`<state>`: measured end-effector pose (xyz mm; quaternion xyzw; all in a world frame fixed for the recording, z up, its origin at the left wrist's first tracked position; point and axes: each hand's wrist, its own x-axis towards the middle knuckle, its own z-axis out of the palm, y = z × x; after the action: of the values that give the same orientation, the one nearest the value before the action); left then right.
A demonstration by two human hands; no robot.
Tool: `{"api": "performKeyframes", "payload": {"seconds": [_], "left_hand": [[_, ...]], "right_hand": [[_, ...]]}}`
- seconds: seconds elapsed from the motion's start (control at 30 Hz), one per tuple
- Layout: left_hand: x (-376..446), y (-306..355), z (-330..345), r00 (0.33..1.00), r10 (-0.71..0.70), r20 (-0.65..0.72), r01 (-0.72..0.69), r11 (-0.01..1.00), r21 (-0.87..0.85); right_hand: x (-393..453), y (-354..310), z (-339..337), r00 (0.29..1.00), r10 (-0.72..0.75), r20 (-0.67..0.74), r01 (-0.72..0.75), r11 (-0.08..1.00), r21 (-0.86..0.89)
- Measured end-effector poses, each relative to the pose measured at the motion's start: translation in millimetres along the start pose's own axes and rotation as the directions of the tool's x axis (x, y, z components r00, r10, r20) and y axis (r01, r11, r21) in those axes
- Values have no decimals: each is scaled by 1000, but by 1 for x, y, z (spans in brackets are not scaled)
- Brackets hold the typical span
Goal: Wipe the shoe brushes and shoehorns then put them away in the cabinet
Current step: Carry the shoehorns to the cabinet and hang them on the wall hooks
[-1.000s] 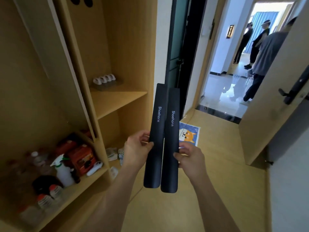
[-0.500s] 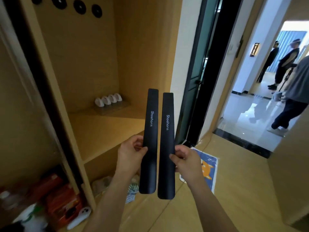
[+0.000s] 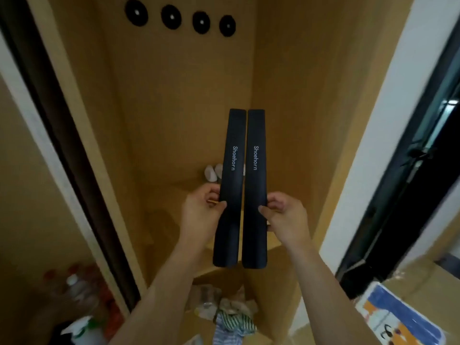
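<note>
While both shoehorns are up in front of the open cabinet (image 3: pixel 286 120), the step in hand looks like stowing them, probably on the black discs above.

Near: left hand (image 3: pixel 201 215) pinches the left shoehorn (image 3: pixel 230 190) at mid-length, thumb on the front face, fingers curled behind. Right hand (image 3: pixel 286 217) pinches the right shoehorn (image 3: pixel 254 190) the same way. Both hold vertical, side by side, long edges touching or almost touching; can't tell which. Printed sides face the camera, broad scoop ends down.

To do it well, my read:
- handle one at a time; two at once means neither seats squarely
- keep the pinch near the middle so the top end stays steerable
- bring the top end flat to a disc rather than at an angle
- let go only once it holds by itself
- can't tell whether the discs are magnets or pegs, so test before trusting

Mid: wooden shelf (image 3: pixel 174 195) sits behind the hands.

Far: small white objects (image 3: pixel 211 171) at the back of the shelf, partly hidden behind the shoehorns, count unclear. Black discs (image 3: pixel 181 17) run in a row high on the back panel, well above the shoehorn tops.

Counts:
- shoehorns: 2
- discs: 4
- hands: 2, both occupied
- shoe brushes: 0 in view
</note>
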<state>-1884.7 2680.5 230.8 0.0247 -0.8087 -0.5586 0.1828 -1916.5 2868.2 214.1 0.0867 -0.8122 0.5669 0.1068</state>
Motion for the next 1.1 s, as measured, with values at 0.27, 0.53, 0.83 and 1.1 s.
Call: {"api": "performKeyframes", "payload": {"seconds": [0.27, 0.53, 0.83, 1.1], "left_hand": [[95, 15, -4, 953, -77, -294, 96, 994, 51], [150, 25, -28, 886, 24, -464, 20, 996, 90], [218, 24, -77, 841, 45, -540, -8, 998, 70], [295, 35, -137, 733, 102, -672, -83, 995, 60]], "right_hand": [[130, -17, 35, 962, -137, 236, 116, 988, 101], [211, -47, 74, 905, -213, 367, 142, 967, 211], [269, -85, 121, 906, -308, 290, 233, 936, 264], [314, -132, 159, 910, -356, 212, 303, 920, 248]]}}
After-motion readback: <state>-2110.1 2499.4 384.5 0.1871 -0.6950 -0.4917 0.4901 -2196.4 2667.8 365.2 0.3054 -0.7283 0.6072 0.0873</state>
